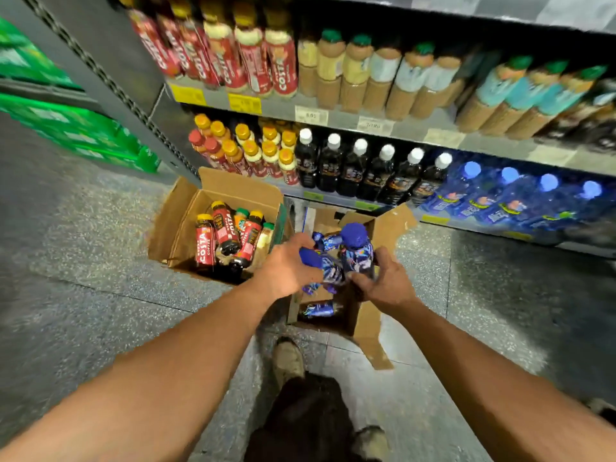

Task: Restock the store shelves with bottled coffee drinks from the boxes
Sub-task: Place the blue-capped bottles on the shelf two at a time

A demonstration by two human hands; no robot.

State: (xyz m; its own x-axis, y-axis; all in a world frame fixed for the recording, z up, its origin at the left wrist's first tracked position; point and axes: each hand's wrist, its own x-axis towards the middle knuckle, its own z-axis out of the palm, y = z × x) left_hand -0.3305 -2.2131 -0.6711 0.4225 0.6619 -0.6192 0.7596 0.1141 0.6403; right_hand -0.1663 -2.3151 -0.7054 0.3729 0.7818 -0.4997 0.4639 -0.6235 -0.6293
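**Head view, near to far.** Nearest the camera, dark trousers (310,418) and a pale shoe (288,360) are seen on the speckled floor (100,255). Both bare forearms are extended forward and down.

The left hand (286,266) is curled round a tilted bottle (328,270), whose blue cap points left. The right hand (388,283) is clamped on an upright bottle (358,255), also blue-capped. The hands are held close together but apart. Whether the two bottles touch cannot be told.

Both bottles are held just above the right box (366,318), an open cardboard carton on the floor. Inside it, a lying bottle (318,310) with a blue label rests on its side.

Just beside it stands the left box (180,221), with its flaps raised. It is filled with jumbled red-labelled coffee bottles (213,241), capped in yellow and green.

Behind the boxes, the lower shelf (333,196) is stocked in three groups from left to right:
- yellow- and red-capped bottles (253,151)
- dark white-capped bottles (360,168)
- blue bottles (500,195)

Above it, the upper shelf (340,120) carries a price tag (310,115) on its edge. On it, red-labelled shelf bottles (233,51) are ranged on the left and tan green-capped bottles (366,71) on the right. The far right end is blurred. Green packs (76,128) are stacked at the far left, beyond the shelf upright.
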